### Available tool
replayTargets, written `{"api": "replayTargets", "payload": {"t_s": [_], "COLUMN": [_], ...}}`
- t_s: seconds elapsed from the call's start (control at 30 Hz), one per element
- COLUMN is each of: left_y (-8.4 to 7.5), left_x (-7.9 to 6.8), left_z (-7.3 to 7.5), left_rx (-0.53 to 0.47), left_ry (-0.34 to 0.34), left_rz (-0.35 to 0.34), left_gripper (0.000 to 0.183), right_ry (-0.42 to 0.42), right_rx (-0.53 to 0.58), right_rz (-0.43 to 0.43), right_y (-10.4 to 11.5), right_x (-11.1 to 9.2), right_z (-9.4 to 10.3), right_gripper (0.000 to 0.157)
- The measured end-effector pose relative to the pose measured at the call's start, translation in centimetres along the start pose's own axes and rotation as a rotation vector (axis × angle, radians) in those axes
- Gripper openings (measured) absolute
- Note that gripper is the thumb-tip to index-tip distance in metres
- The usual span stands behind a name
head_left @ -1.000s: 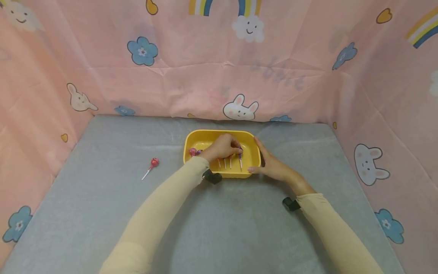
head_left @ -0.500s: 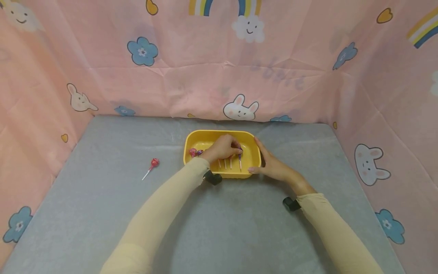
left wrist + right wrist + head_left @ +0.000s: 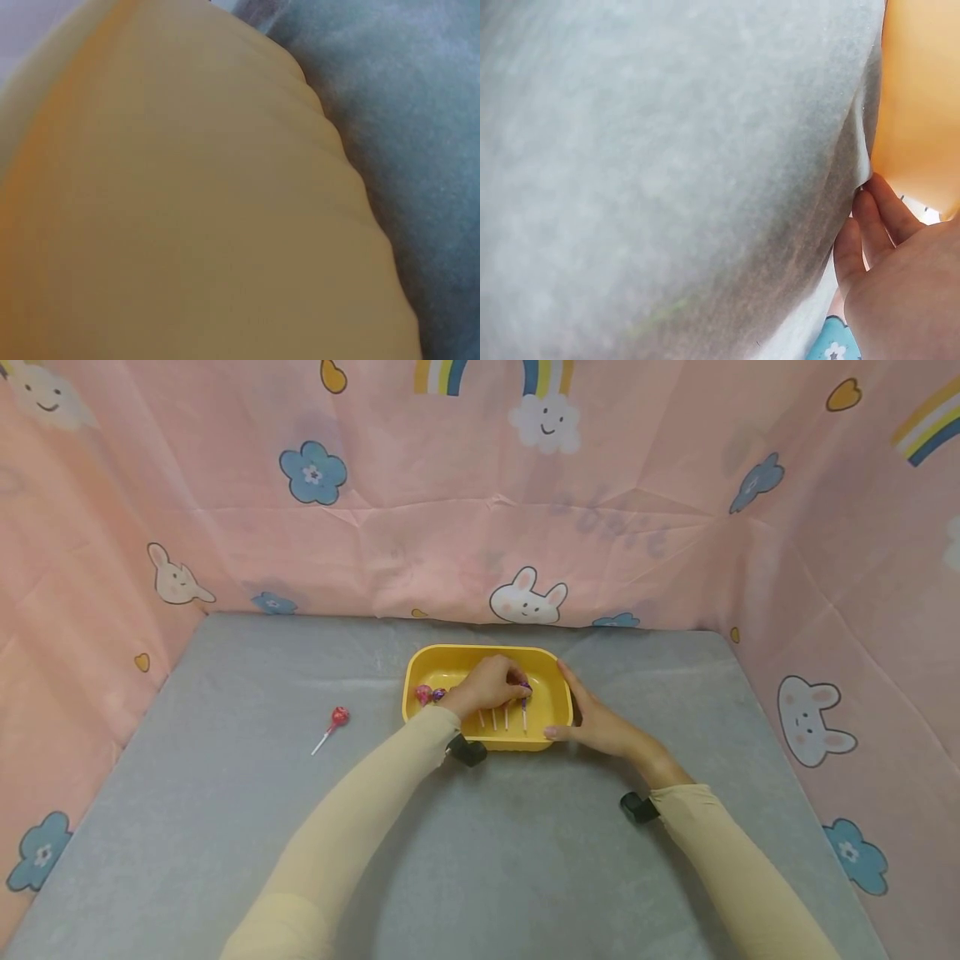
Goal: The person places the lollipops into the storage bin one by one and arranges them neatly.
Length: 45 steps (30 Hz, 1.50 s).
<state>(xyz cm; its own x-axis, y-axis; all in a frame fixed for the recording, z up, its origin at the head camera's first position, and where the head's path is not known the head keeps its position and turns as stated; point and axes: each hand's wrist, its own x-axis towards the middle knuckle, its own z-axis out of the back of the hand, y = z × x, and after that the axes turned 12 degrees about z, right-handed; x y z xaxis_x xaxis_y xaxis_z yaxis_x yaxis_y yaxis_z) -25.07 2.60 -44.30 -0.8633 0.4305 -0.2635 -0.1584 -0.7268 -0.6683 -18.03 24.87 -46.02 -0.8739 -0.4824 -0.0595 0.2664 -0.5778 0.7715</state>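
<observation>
A yellow plastic tray [image 3: 487, 746] sits on the grey table, with several lollipops inside. Between thumb and fingers, my left hand [image 3: 489, 683] pinches a purple-wrapped lollipop [image 3: 524, 703] in the tray's right half, its white stick pointing toward me. Left of that stick, more white sticks [image 3: 494, 719] line up, their heads hidden under the hand. A pink lollipop [image 3: 423, 694] and a purple wrapper [image 3: 438, 695] show at the tray's left end. My right hand [image 3: 600, 727] grips the tray's near right corner, thumb at the front rim, fingers along the right wall.
One red lollipop [image 3: 340, 716] lies on the table [image 3: 480, 852] left of the tray. A pink printed curtain [image 3: 435, 552] hangs behind the table and along both sides. In the left wrist view the tray's yellow wall [image 3: 202, 195] fills most of the picture.
The purple lollipop's stick end has swung slightly left and now stands straighter. Both hands and the tray hold nearly the same places.
</observation>
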Motion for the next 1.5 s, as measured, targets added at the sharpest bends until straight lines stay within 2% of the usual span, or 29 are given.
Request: {"api": "replayTargets", "payload": {"t_s": [0.7,1.3,1.5], "left_y": [-0.07,0.06,0.08], "left_x": [0.25,0.6,0.52], "left_z": [-0.36,-0.74,-0.73], "left_rx": [0.057,0.1,0.091], "left_ry": [-0.043,-0.067,-0.058], "left_rz": [0.029,-0.001,0.009], "left_gripper": [0.02,0.022,0.026], "right_ry": [0.007,0.004,0.005], "right_rx": [0.001,0.026,0.014], "right_rz": [-0.016,0.01,0.006], "right_y": [0.12,0.51,0.39], "right_x": [-0.01,-0.13,-0.09], "right_z": [-0.02,0.07,0.04], "right_gripper": [0.114,0.115,0.114]}}
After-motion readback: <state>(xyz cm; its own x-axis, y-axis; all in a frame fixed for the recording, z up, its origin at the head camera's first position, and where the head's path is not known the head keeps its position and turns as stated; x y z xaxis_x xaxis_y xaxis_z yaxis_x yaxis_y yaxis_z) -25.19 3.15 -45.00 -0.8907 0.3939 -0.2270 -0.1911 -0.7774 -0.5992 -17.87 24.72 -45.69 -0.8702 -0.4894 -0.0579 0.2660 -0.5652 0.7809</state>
